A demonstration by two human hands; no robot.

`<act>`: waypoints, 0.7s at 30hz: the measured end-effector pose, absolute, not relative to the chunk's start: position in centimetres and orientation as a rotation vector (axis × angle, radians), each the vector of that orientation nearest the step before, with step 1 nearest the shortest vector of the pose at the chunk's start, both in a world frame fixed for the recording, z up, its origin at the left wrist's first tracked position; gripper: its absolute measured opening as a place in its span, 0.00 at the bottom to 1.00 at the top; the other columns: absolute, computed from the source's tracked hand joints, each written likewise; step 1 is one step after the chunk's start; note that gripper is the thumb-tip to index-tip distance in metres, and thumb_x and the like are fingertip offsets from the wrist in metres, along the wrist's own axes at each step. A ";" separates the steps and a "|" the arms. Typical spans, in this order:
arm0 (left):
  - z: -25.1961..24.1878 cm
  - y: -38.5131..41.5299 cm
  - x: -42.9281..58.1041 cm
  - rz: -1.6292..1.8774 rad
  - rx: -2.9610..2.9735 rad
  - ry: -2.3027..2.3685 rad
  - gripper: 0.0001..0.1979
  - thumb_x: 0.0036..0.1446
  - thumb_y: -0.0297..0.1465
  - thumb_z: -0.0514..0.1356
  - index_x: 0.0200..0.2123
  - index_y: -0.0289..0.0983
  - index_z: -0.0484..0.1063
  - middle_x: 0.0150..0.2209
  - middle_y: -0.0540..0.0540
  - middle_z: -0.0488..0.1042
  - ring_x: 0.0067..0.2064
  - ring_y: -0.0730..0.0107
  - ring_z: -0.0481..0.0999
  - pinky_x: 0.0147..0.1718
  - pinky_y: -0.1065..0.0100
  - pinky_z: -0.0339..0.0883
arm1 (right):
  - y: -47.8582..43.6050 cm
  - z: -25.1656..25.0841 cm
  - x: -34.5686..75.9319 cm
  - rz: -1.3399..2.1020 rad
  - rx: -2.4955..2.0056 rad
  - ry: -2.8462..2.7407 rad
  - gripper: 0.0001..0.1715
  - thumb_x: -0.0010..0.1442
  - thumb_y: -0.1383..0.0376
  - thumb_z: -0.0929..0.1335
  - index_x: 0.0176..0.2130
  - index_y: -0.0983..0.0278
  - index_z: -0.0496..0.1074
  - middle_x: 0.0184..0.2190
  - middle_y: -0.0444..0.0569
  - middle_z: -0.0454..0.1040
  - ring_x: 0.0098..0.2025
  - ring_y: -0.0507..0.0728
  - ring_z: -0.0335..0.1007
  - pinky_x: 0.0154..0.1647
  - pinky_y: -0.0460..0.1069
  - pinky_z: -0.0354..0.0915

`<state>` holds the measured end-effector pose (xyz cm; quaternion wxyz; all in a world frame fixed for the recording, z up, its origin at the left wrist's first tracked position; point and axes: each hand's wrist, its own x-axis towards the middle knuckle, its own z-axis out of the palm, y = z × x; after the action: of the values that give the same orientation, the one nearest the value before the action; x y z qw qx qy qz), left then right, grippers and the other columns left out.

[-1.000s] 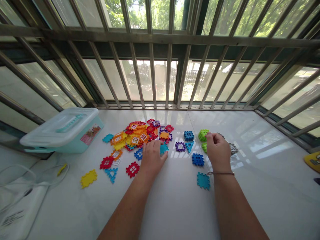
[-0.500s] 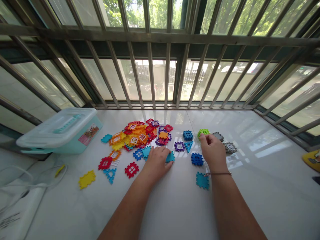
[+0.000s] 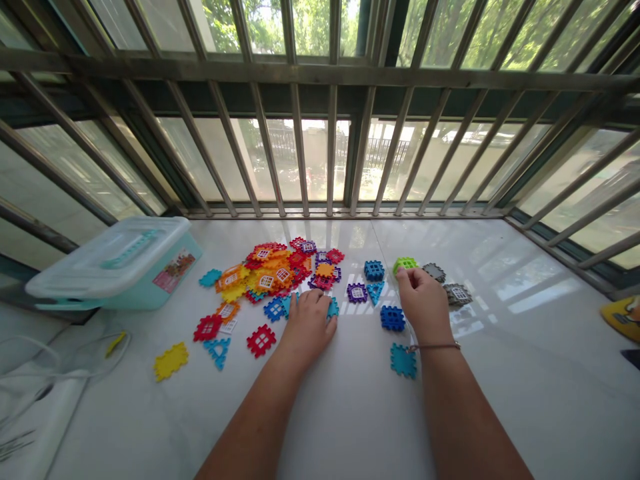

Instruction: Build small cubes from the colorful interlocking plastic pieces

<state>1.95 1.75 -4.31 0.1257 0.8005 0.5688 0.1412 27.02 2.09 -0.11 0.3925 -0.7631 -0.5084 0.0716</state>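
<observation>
My left hand (image 3: 311,323) lies over light-blue pieces (image 3: 333,307) at the front right of the mixed pile, its fingers somewhat apart. My right hand (image 3: 423,297) has its thumb and fingers pinched together at the near edge of the green stack (image 3: 404,264); the fingertips hide whether a piece is between them. Left of that hand are a blue stack (image 3: 374,270), a light-blue triangle (image 3: 375,292), a dark-blue stack (image 3: 393,318) and a purple window piece (image 3: 357,293). A teal square (image 3: 403,361) lies beside my right wrist. Grey pieces (image 3: 457,294) are on its other side.
A heap of red, orange and yellow pieces (image 3: 273,270) spreads left of centre. Loose nearby are a red square (image 3: 261,340), a yellow piece (image 3: 171,361) and a blue triangle (image 3: 217,352). A lidded teal box (image 3: 115,267) stands at left, white cables below it. Metal bars rise behind.
My left hand has shifted slightly left over the light-blue pieces. My right hand stays at the green stack. The whole view has moved a little.
</observation>
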 end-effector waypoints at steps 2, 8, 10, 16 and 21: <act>-4.3 1.7 2.0 0.416 2.328 1.666 0.15 0.66 0.33 0.64 0.55 0.41 0.76 0.62 0.38 0.73 0.67 0.46 0.69 0.73 0.33 0.49 | 2.1 -0.2 27.0 0.181 -1.935 -1.296 0.28 0.68 0.43 0.65 0.29 0.60 0.74 0.24 0.46 0.74 0.28 0.56 0.65 0.33 0.51 0.54; -4.4 1.6 2.4 0.521 2.346 1.554 0.17 0.66 0.32 0.64 0.57 0.41 0.74 0.64 0.37 0.73 0.69 0.46 0.68 0.73 0.31 0.48 | 1.9 -0.2 26.8 0.185 -1.934 -1.339 0.30 0.69 0.42 0.64 0.30 0.61 0.74 0.25 0.47 0.74 0.28 0.56 0.63 0.33 0.50 0.54; -4.4 1.4 2.7 0.551 2.361 1.482 0.17 0.66 0.31 0.64 0.57 0.41 0.74 0.64 0.38 0.73 0.69 0.47 0.68 0.73 0.31 0.47 | 1.9 -0.1 26.7 0.187 -1.939 -1.343 0.30 0.69 0.42 0.64 0.30 0.61 0.74 0.24 0.47 0.73 0.28 0.56 0.63 0.33 0.50 0.54; -3.5 -0.5 4.0 0.601 2.474 1.080 0.15 0.69 0.34 0.63 0.57 0.46 0.77 0.63 0.42 0.75 0.68 0.53 0.68 0.76 0.39 0.49 | 1.8 0.0 26.5 0.184 -1.945 -1.354 0.31 0.70 0.42 0.64 0.29 0.61 0.74 0.24 0.47 0.73 0.28 0.56 0.63 0.33 0.50 0.53; -2.9 -3.0 5.8 0.460 2.588 0.721 0.17 0.72 0.35 0.60 0.61 0.53 0.74 0.67 0.49 0.74 0.74 0.55 0.63 0.77 0.38 0.43 | 1.8 0.1 26.2 0.162 -1.945 -1.379 0.30 0.71 0.44 0.62 0.30 0.61 0.74 0.24 0.47 0.73 0.28 0.55 0.62 0.33 0.50 0.52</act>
<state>5.83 -3.01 -2.88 0.2065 0.9290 0.2589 0.1650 26.24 1.81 0.06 0.3671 -0.7570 -0.5369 0.0632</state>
